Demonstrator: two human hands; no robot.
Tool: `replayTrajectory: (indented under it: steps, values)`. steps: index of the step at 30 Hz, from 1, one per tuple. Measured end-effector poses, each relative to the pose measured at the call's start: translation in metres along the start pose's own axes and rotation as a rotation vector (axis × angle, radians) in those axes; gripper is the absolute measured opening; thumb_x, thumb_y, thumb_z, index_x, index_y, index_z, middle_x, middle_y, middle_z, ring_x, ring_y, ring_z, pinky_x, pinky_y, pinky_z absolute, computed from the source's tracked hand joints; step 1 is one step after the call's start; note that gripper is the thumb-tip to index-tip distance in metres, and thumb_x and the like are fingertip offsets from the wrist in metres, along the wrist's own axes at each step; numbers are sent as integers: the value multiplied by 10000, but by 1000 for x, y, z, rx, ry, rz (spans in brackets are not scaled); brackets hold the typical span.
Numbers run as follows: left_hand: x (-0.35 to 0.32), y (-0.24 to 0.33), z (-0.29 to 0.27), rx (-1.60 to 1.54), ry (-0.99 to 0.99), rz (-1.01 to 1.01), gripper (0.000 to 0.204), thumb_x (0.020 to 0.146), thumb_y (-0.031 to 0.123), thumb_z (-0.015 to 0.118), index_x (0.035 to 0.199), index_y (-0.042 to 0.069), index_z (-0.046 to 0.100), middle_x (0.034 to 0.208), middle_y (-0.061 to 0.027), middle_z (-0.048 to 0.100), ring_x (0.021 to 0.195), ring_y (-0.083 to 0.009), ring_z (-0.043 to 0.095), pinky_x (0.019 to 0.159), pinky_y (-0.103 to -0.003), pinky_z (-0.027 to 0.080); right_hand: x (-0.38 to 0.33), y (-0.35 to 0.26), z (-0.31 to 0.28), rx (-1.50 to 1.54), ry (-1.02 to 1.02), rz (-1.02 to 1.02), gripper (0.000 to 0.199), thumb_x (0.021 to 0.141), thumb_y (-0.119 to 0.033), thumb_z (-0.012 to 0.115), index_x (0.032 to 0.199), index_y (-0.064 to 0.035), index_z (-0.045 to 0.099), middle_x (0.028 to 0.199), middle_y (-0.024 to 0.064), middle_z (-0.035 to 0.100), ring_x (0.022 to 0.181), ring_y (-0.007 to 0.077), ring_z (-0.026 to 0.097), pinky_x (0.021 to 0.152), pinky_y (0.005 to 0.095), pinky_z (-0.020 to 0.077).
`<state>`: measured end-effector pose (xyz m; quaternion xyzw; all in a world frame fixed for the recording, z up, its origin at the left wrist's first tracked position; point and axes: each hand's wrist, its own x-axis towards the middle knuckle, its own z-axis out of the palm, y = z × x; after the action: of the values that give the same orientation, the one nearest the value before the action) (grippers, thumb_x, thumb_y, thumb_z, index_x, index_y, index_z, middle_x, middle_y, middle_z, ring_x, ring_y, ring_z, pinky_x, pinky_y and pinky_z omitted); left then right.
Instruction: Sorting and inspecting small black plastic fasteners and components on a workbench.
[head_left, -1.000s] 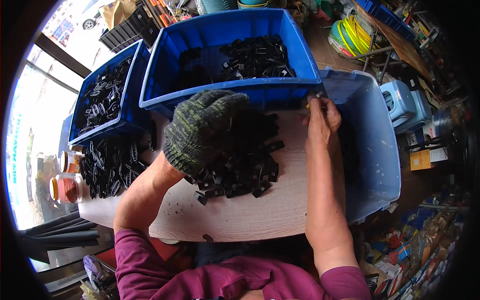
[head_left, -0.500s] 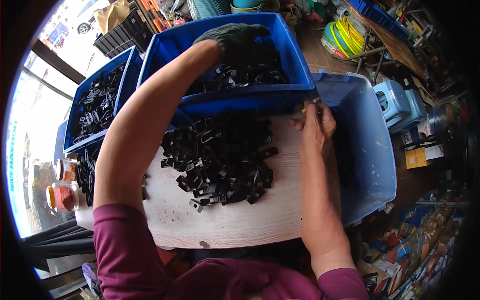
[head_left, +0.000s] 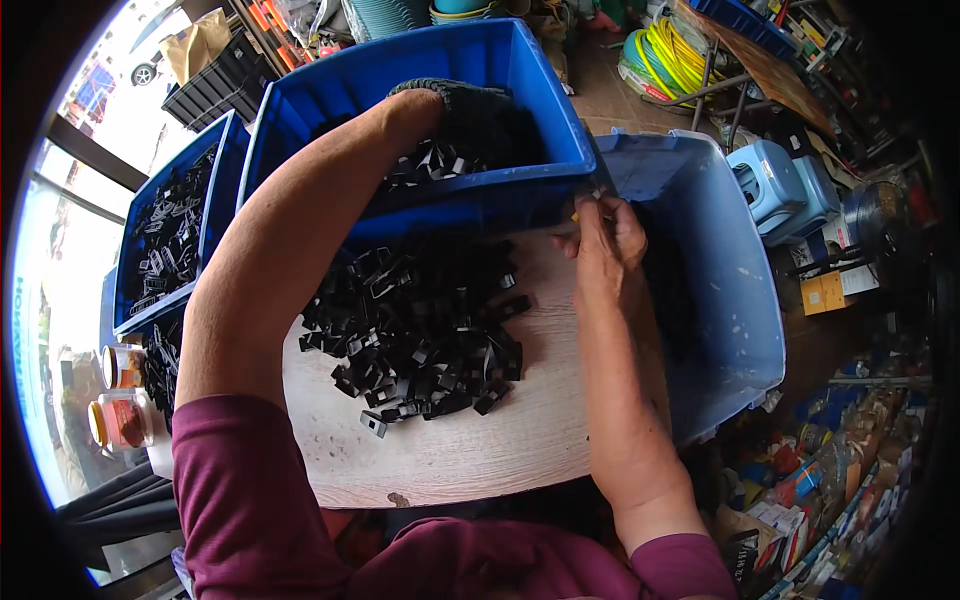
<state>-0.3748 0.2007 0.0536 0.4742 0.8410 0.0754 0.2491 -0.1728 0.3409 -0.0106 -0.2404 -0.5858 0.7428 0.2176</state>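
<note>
My left hand (head_left: 472,120), in a dark glove, is down inside the large blue bin (head_left: 480,183), among small black plastic pieces (head_left: 435,163). Its fingers are hidden. At the bin's near right corner, my bare right hand (head_left: 612,235) is closed, thumb and fingers together. A small yellow bit and a pale tip show at its fingers; what it holds is too small to make out. Below the bin, a loose heap of black plastic clips (head_left: 420,340) lies on the pale wooden table (head_left: 470,455).
At the left stands a smaller blue bin (head_left: 222,185) of black pieces, with lidded jars (head_left: 125,420) nearby. A light-blue tub (head_left: 725,300) with dark contents adjoins the table's right side. Beyond are a yellow hose coil (head_left: 672,60), blue plastic stools (head_left: 775,190) and floor clutter (head_left: 800,480).
My gloved left hand has moved nearer and to the right within the bin. My right hand keeps its place at the corner. The whole view has shifted slightly.
</note>
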Motion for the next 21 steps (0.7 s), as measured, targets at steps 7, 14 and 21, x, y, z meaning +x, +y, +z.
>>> replayTrajectory:
  steps: [7,14,21]
  values:
    - [-43,57,-18,-64,-92,5,468,1009,290,476,1458,160,446,1481,-106,472,1344,-269,455,1109,-421,361,-4,-12,-6,-32,-14,-31,197,883,-149,684,935,14,588,736,45,554,458,89,442,512,295,540]
    - [-38,33,15,285,301,-267,532,962,484,474,1448,268,469,1545,-77,399,1435,-306,354,1174,-488,282,-4,-8,0,-28,-57,-55,206,884,-162,680,929,15,587,735,42,534,458,84,440,492,295,538]
    - [-42,43,7,319,224,-177,511,945,384,512,1444,281,478,1462,-110,499,1341,-352,469,1109,-484,375,0,-4,-5,-36,-60,-58,192,904,-169,670,953,-2,591,758,40,535,458,83,444,482,303,542]
